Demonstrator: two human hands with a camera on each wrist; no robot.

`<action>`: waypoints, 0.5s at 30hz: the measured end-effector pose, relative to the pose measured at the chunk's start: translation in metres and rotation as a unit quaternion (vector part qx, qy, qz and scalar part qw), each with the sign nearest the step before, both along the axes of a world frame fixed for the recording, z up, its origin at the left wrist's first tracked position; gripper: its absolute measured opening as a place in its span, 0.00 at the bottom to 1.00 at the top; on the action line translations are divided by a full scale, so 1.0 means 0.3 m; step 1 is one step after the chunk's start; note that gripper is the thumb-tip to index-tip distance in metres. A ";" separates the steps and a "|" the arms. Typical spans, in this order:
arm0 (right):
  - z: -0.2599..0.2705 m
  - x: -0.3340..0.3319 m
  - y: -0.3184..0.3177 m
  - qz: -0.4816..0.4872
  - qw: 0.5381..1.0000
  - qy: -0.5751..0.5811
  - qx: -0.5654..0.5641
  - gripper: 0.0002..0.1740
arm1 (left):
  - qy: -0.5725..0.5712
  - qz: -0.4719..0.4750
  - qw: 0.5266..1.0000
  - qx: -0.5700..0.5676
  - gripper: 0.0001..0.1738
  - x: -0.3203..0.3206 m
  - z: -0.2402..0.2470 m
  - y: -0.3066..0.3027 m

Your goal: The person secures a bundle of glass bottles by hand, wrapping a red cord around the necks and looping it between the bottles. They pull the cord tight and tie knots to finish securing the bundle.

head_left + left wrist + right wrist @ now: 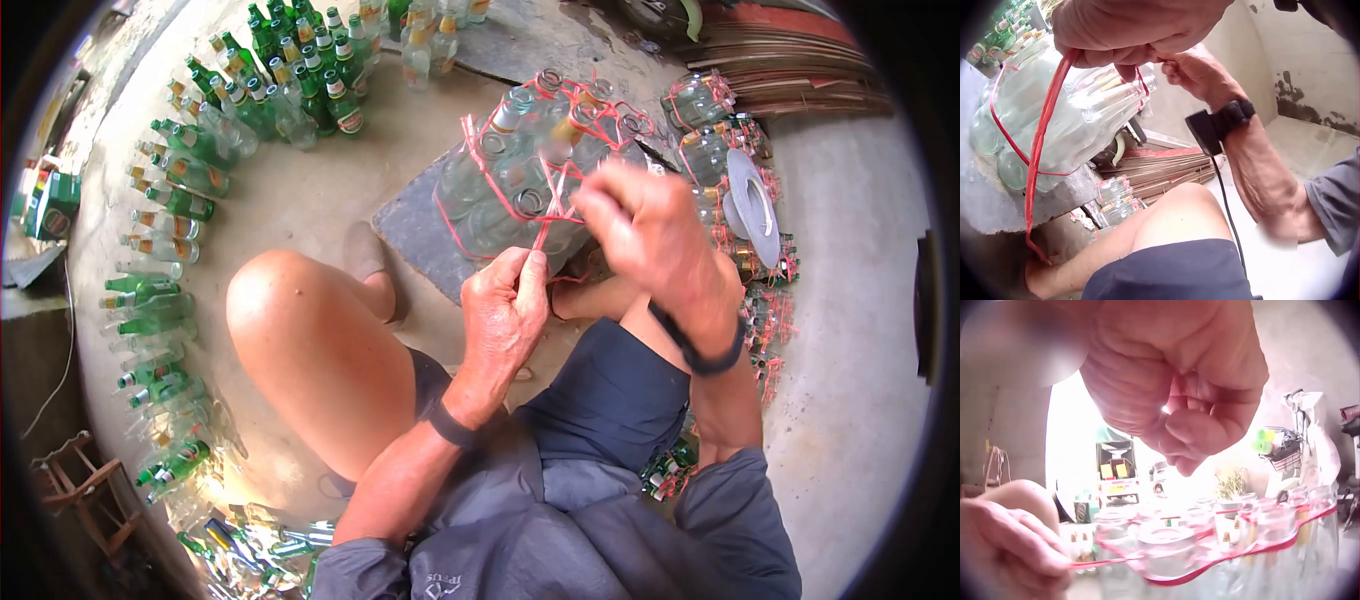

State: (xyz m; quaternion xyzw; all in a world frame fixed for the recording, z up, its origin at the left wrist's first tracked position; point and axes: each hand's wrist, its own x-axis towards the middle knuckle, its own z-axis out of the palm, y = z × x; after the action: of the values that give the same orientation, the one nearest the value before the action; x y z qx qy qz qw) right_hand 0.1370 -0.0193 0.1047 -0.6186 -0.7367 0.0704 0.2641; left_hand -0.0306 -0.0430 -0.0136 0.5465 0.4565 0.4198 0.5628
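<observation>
A bundle of clear glass bottles stands on a dark slab, red plastic string wound around the bottles and their necks. My left hand pinches a length of this string between thumb and forefinger, beside the near edge of the bundle. In the left wrist view the red string hangs down from that hand. My right hand, blurred in the head view, is raised just right of the bottle necks. The right wrist view shows its fingers curled above the bottle tops, with no string visible in them.
Green and clear bottles lie along the left, and more green bottles stand at the back. Tied bundles line the right side, with a grey hat on them. My bare knee rises left of the hands.
</observation>
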 end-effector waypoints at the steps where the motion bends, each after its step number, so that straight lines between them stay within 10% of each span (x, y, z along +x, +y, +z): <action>1: -0.027 -0.014 -0.055 -0.005 0.998 0.025 -0.053 0.07 | -0.016 -0.002 1.000 0.001 0.14 -0.001 0.001 0.000; 9: -0.302 -0.101 -0.133 -0.107 0.914 0.374 -0.118 0.12 | -0.078 -0.002 0.997 -0.004 0.13 -0.007 -0.002 -0.001; 15: -0.376 -0.133 -0.131 -0.135 0.887 0.430 -0.104 0.15 | -0.011 -0.071 0.997 -0.015 0.18 -0.057 -0.010 0.025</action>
State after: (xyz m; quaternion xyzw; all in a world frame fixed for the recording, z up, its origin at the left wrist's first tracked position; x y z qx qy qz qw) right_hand 0.0972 -0.0587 -0.0080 -0.6448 -0.4491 0.3692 0.4961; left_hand -0.0477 -0.0355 -0.0165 0.5641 0.4163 0.3779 0.6047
